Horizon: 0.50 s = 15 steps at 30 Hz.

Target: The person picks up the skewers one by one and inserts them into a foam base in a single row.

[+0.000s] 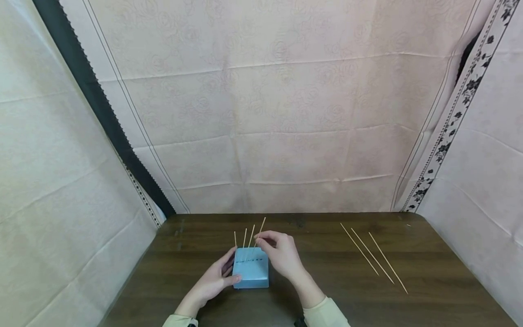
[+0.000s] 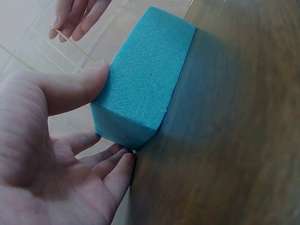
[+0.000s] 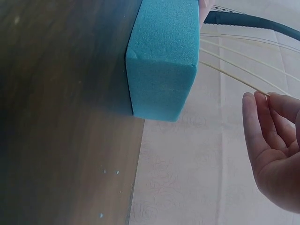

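The left hand [image 1: 216, 274] gripped a blue block [image 1: 256, 278]; the right hand [image 1: 283, 252], above, pinched a slanting stick [image 1: 262, 225]. Only the right wrist view showed crumbs [image 3: 101, 215] on the desk [image 3: 70, 164].

Pale yellow-green fabric left sleeve [image 1: 176, 321], small black piece [image 1: 192, 324] at its edge — matching right sleeve [image 1: 326, 313], second black piece [image 1: 300, 322] beside it — type unclear.
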{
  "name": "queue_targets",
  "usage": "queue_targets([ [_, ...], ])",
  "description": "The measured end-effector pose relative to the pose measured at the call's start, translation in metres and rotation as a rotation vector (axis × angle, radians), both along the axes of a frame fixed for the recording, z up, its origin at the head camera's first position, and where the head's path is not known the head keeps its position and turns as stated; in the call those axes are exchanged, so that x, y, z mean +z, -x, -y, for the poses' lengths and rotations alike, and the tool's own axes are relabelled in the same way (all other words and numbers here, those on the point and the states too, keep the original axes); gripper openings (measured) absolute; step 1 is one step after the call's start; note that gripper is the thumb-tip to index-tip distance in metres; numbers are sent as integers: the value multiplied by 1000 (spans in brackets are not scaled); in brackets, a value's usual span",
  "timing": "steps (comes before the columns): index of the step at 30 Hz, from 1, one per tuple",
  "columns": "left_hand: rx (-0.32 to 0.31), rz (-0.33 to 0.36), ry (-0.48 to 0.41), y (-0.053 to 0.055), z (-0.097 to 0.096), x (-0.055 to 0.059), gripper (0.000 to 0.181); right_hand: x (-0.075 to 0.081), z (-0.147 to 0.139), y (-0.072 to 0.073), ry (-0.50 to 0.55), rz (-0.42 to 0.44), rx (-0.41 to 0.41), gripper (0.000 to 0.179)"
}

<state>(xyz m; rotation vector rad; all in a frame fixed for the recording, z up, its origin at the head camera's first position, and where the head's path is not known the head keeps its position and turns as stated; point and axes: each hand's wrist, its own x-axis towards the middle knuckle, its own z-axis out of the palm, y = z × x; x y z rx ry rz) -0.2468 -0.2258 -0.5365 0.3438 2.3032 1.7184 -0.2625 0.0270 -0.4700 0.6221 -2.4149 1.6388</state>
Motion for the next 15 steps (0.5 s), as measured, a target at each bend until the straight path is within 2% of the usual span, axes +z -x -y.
queue_targets([
  [15, 9, 8, -6, -1, -1, 1, 93, -2, 3, 0, -12, 10, 4, 20],
])
